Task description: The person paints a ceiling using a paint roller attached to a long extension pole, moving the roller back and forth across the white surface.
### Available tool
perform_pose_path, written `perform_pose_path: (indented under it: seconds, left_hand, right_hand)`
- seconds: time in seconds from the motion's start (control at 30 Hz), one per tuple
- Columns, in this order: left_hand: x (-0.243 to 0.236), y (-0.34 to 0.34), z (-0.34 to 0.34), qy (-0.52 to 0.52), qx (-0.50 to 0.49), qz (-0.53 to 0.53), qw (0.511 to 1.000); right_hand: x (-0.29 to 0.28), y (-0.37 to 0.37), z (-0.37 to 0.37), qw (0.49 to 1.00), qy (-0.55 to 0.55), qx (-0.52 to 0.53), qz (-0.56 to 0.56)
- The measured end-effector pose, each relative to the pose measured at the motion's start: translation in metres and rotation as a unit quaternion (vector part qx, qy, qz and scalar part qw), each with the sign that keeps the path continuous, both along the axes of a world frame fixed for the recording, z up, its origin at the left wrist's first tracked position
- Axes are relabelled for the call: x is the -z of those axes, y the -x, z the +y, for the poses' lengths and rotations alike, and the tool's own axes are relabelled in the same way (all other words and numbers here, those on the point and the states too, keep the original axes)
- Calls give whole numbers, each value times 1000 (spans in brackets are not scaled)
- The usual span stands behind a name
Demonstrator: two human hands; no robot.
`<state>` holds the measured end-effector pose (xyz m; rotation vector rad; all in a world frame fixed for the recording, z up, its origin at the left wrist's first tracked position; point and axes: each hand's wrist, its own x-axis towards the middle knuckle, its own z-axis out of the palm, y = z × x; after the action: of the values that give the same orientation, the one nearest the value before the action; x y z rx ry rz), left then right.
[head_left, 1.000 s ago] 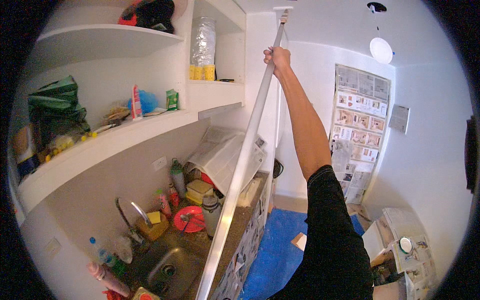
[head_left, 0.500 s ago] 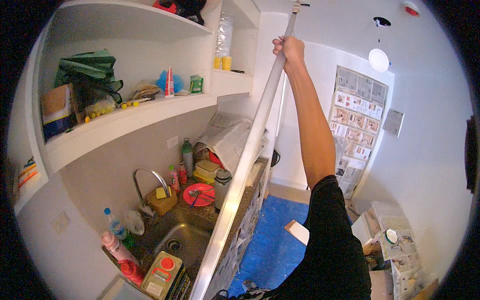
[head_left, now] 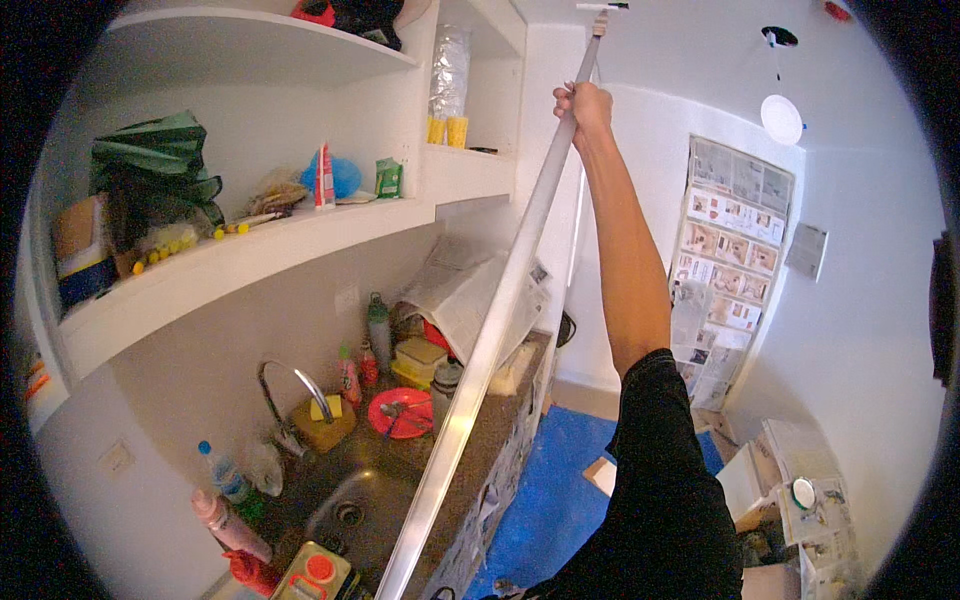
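Note:
A long silver metal bar (head_left: 490,345) slants up across the view, from the lower edge toward the ceiling. Near its upper part my right hand (head_left: 585,108) is closed around it, the arm stretched high in a short black sleeve. A small beige, banded piece (head_left: 600,24) sits at the bar's far tip, too small to name surely. Right by that tip, a dark slot with a white strip (head_left: 602,6) shows on the ceiling. My left hand is out of view; the bar's near end runs off the lower edge.
Left of the bar are open shelves (head_left: 270,235) and a counter sink (head_left: 350,515) with bottles, a red plate (head_left: 400,412) and a can (head_left: 315,575). A round white light (head_left: 781,120) hangs at right. Blue sheeting (head_left: 545,490) covers the floor; newspaper-covered boxes (head_left: 815,500) stand right.
The view has shifted slightly, and more ceiling shows around the bar's tip. My right hand keeps its hold on the bar, which has barely moved within the view.

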<state>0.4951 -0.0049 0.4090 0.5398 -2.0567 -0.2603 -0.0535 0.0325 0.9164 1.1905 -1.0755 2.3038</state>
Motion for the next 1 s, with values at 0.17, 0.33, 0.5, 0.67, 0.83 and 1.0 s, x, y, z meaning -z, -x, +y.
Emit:
perform_pose_path:
  seconds: [0.17,0.33,0.5,0.67,0.83,1.0]
  left_hand:
    - [5,54,15,-449,-11,124,885]
    - [8,99,-1,-45,-23,-27,998]
    - [-29,150,18,-17,-26,-23,999]
    - [-35,181,25,-29,-13,-16,999]
    - [-37,196,27,-32,-1,-6,999]
    - [-9,181,23,11,-2,-4,1000]
  right_hand:
    - [6,41,0,1000,-3,-9,-6]
    - [7,99,3,1000,3,-4,-21]
    - [-2,155,7,999,10,-34,-17]
    - [-1,187,8,999,10,-37,-6]
    - [3,183,14,999,25,-42,-12]
    - [1,195,16,999,24,-46,14]
